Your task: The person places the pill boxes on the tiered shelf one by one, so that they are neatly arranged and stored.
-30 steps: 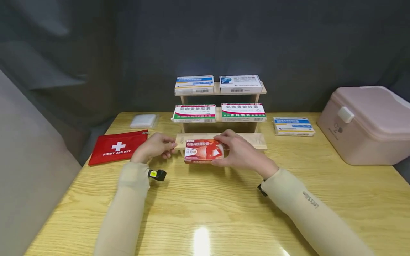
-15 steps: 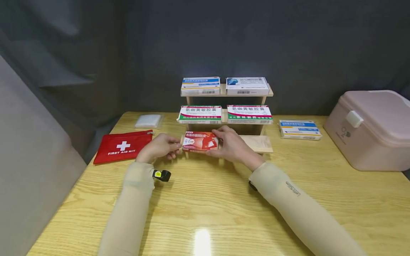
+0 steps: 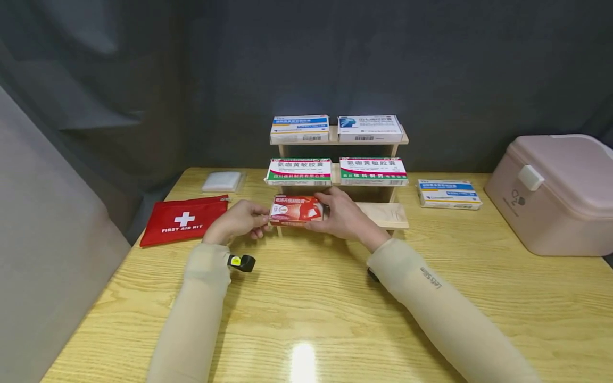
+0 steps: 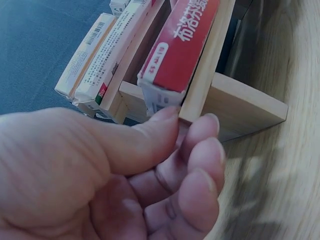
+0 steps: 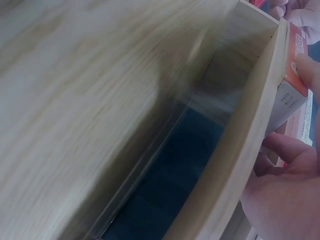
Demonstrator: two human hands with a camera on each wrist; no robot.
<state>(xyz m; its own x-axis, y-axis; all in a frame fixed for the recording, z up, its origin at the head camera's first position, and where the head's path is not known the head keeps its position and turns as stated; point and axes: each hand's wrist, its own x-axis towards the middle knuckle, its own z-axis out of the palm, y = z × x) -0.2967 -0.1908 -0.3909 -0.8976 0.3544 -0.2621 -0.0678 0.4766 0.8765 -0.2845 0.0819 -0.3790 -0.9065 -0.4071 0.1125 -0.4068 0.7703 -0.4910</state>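
Note:
A red medicine box point(image 3: 296, 209) lies on the left part of the lowest step of a wooden three-tier rack point(image 3: 383, 215). My right hand point(image 3: 348, 217) grips the box by its right end, thumb at the front and fingers behind. At the rack's left end, my left hand point(image 3: 241, 219) pinches the lowest board between thumb and forefinger. The left wrist view shows the thumb tip right by the corner of the red box point(image 4: 182, 55). White medicine boxes with green and red bands point(image 3: 299, 171) fill the middle step. Two white-and-blue boxes point(image 3: 300, 129) lie on the top step.
A red first aid pouch point(image 3: 184, 221) lies left of the rack, with a white packet point(image 3: 222, 181) behind it. To the right are another blue-and-white medicine box point(image 3: 448, 194) and a pink lidded case point(image 3: 555, 197). A dark curtain point(image 3: 306, 58) hangs behind the table.
My right hand has moved the red box up and left, from in front of the lowest step onto its left part. The left hand has stayed at the rack's end. The head view has shifted slightly.

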